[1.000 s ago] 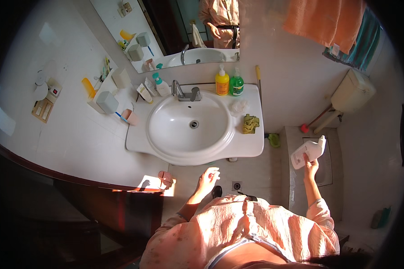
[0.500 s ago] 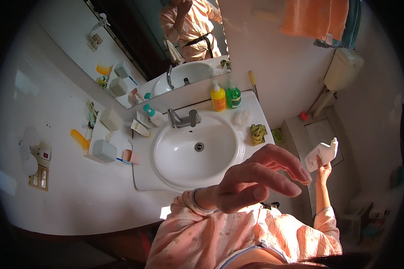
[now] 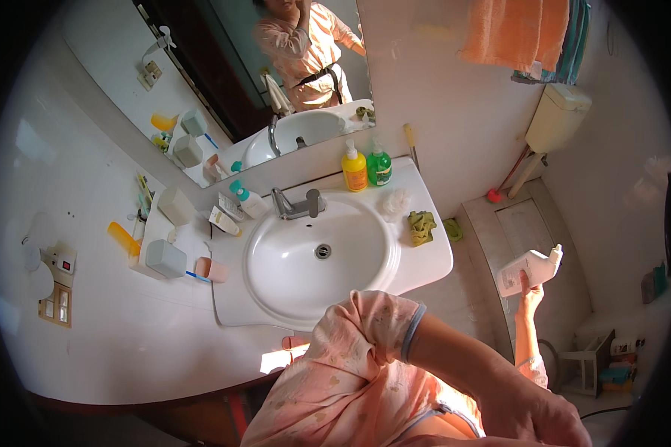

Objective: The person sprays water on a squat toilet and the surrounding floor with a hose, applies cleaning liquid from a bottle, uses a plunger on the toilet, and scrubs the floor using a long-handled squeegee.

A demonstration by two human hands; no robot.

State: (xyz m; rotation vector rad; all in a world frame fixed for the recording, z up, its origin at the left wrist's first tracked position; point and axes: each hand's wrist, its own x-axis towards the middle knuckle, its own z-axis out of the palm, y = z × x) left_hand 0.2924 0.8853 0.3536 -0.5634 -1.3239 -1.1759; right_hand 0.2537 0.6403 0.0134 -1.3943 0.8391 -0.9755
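My right hand (image 3: 528,292) is closed round a white plastic bottle (image 3: 531,270), held out at the right. The bottle lies tilted, its narrow spout pointing up and right. Bent across my chest, my left forearm runs toward the lower right. At the bottom edge my left hand (image 3: 535,419) shows mainly its back and knuckles; its fingers are mostly hidden. Left of both hands is the white washbasin (image 3: 298,287) with a chrome tap (image 3: 297,204). A crumpled green cloth (image 3: 422,228) and a whitish bath puff (image 3: 394,204) lie on its right ledge.
A yellow pump bottle (image 3: 355,167) and a green pump bottle (image 3: 379,164) stand behind the basin under the mirror (image 3: 238,56). Tubes (image 3: 224,221) and cups (image 3: 212,270) sit at the left. An orange towel (image 3: 516,33) hangs near a cistern (image 3: 559,118); a grey stool (image 3: 590,361) stands lower right.
My left hand has swung from in front of the basin down to the lower right edge. The white bottle stays in my right hand, tipped further over. The view has shifted slightly.
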